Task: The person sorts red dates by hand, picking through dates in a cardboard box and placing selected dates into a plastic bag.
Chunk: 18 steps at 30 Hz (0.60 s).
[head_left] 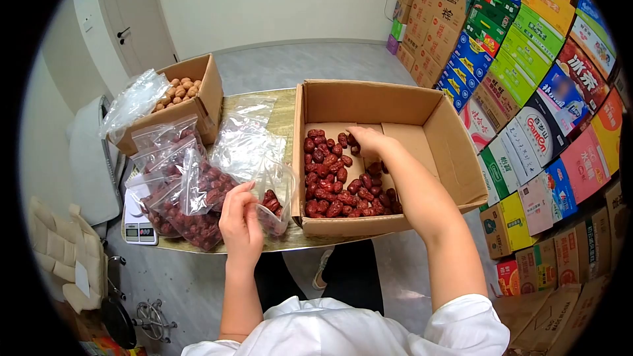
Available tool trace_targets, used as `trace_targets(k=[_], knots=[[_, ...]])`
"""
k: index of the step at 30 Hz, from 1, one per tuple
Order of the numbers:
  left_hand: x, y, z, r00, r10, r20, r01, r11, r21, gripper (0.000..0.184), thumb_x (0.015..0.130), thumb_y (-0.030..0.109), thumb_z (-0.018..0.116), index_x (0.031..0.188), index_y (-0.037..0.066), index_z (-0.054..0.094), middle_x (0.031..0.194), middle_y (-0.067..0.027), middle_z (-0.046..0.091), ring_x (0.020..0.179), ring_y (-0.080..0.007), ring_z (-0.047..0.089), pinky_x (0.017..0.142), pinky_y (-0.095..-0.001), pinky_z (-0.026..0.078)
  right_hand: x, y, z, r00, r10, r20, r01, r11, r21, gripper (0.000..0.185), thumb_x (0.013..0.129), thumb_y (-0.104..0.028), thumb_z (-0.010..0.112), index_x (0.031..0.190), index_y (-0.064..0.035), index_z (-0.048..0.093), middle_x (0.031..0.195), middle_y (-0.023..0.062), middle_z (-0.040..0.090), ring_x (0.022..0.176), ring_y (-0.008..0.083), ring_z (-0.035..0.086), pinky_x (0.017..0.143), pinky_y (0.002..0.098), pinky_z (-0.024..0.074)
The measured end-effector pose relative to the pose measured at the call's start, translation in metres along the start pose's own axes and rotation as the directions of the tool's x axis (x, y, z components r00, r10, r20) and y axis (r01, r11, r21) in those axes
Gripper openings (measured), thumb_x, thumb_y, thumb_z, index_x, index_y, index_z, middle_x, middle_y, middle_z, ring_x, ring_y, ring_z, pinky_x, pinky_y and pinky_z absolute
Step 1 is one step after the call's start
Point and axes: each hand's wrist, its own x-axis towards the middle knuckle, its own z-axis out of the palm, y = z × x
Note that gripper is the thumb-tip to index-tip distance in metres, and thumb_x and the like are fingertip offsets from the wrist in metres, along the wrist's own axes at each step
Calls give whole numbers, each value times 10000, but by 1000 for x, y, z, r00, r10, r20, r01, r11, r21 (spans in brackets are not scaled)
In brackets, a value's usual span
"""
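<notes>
Left hand (241, 221) at clear container (283, 188); right hand (368, 142) at red dates (323, 188) inside carton (366, 105); closure of either grip indeterminable.

Bright, fairly even light leaves white glare on the bags (247, 148) and faint glints on the tub (285, 181), while wide-angle distortion bows the wall (277, 0) and blackness fills the corners.

Red dates (341, 175) — wrinkled, loosely heaped

red box (584, 74): 冰茶 | brown carton (559, 320): MADE IN CHINA
</notes>
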Motion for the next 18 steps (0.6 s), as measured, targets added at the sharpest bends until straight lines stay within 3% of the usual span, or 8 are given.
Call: trace_targets(k=[4, 7, 14, 16, 18], knots=[[1, 0, 0, 999, 37, 8, -37, 999, 33, 122, 887, -92, 499, 942, -21, 581, 1151, -181, 658, 991, -281, 648, 842, -331, 506, 4, 3, 2, 999, 7, 35, -6, 999, -45, 759, 724, 44, 664, 1439, -100, 454, 1409, 206, 486, 1346, 358, 461, 1109, 403, 416], [1, 2, 1, 1000, 22, 8, -22, 1000, 16, 125, 884, -95, 500, 941, -18, 580, 1152, -184, 658, 1005, -287, 646, 858, -336, 502, 5, 3, 3, 998, 4, 67, 1, 997, -79, 686, 733, -18, 738, 1381, -92, 526, 1473, 259, 417, 1333, 365, 481, 1103, 405, 427], [0, 4, 0, 1000, -4, 9, 4, 1000, 4, 133, 879, -106, 498, 936, -18, 579, 1151, -192, 655, 1012, -302, 648, 868, -344, 504, 20, 7, 13, 992, -6, 129, 27, 986, -162, 696, 675, -67, 793, 1334, -77, 568, 1400, 248, 480, 1279, 375, 519, 1055, 407, 469], [0, 4, 0, 1000, 4, 8, -5, 1000, 15, 133, 879, -107, 498, 935, -17, 578, 1150, -193, 654, 1014, -305, 649, 869, -346, 505, 21, 8, 15, 994, -62, 87, 76, 983, -170, 671, 642, -119, 804, 1272, -74, 576, 1251, 244, 560, 1183, 386, 561, 1010, 418, 495], [0, 4, 0, 1000, 2, 9, -2, 1000, 18, 129, 881, -105, 498, 929, -16, 577, 1147, -196, 653, 1016, -309, 650, 868, -350, 507, 12, 4, 10, 996, -79, 47, 87, 977, -193, 586, 660, -117, 795, 1211, -59, 606, 1227, 234, 571, 1159, 378, 574, 991, 419, 501]])
